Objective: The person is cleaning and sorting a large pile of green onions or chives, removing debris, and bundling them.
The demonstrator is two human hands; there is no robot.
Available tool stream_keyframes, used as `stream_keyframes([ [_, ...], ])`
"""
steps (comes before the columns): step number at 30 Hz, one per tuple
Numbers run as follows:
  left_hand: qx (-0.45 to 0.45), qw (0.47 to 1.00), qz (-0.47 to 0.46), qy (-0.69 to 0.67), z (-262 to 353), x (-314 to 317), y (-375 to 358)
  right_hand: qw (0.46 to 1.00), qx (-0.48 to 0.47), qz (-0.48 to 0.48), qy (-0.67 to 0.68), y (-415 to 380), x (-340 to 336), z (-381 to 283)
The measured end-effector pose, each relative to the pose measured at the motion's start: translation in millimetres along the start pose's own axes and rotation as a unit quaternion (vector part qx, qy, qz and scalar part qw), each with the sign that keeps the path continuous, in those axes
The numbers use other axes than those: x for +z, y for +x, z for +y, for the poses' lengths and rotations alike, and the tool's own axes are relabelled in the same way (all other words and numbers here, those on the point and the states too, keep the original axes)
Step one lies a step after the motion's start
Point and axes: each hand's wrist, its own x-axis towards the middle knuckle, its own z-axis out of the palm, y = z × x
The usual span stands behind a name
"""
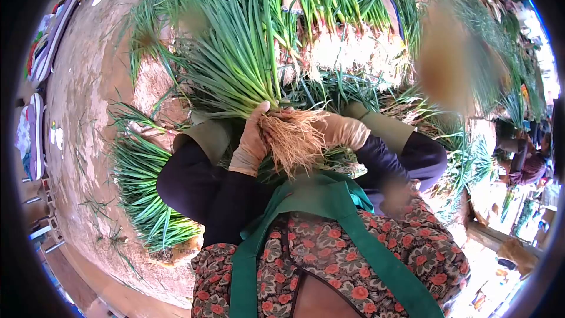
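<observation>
A large bunch of green onions (250, 62) is held up in front of my lap, its leaves fanning away from me and its stringy roots (294, 138) hanging toward me. My left hand (254, 141), in a pale glove, is closed round the left side of the bunch near the root end, thumb on top. From the right, my gloved right hand (338, 129) grips the same bunch; the roots hide most of its fingers.
Trimmed-looking green onions with white roots (359, 50) lie piled ahead. Another stack of green onions (150, 191) sits at my left on the dirt floor (82, 135). Far right, another person (527, 165) is among more onions. Brown smudges blur part of the view.
</observation>
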Motion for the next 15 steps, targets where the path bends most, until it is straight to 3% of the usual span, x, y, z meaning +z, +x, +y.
stream_keyframes([
  [2,-0.008,1.000,-0.016,0.018,1.5,-3.6,-1.6,0.994,0.083,-0.065,0.041,1.4,3.0,94.8],
  [4,-0.007,1.000,-0.003,0.016,-2.5,-8.4,3.9,0.934,0.103,0.127,0.319,17.0,15.4,63.5],
  [6,-0.010,1.000,-0.003,0.008,-5.7,-3.7,2.8,0.893,0.242,0.201,0.323,54.7,-2.6,-2.4],
  [8,-0.002,1.000,0.000,-0.003,-6.9,-8.3,4.2,0.937,0.144,0.306,0.085,69.7,8.1,37.9],
  [9,-0.005,1.000,0.015,-0.018,-2.8,0.5,-3.1,0.932,0.090,0.350,-0.038,76.1,10.5,40.4],
  [10,0.005,0.999,0.027,-0.025,-0.8,1.6,-4.6,0.894,0.090,0.367,0.241,75.9,13.7,42.1],
  [11,0.013,0.999,0.038,-0.033,-0.2,2.1,-4.9,0.785,0.085,0.356,0.500,75.1,13.9,23.0],
  [12,0.022,0.998,0.049,-0.044,-0.9,2.3,-5.1,0.614,0.076,0.317,0.719,74.0,14.1,12.6],
  [13,0.007,0.998,0.030,-0.061,0.2,1.2,-7.5,0.552,0.000,0.292,0.781,74.7,21.4,43.3],
  [14,0.006,0.997,0.032,-0.065,-0.2,3.9,-10.1,0.504,-0.040,0.254,0.824,72.9,20.3,53.9],
  [15,0.005,0.997,0.035,-0.068,-0.2,8.3,-12.6,0.596,0.004,0.242,0.765,64.6,13.1,66.5],
])
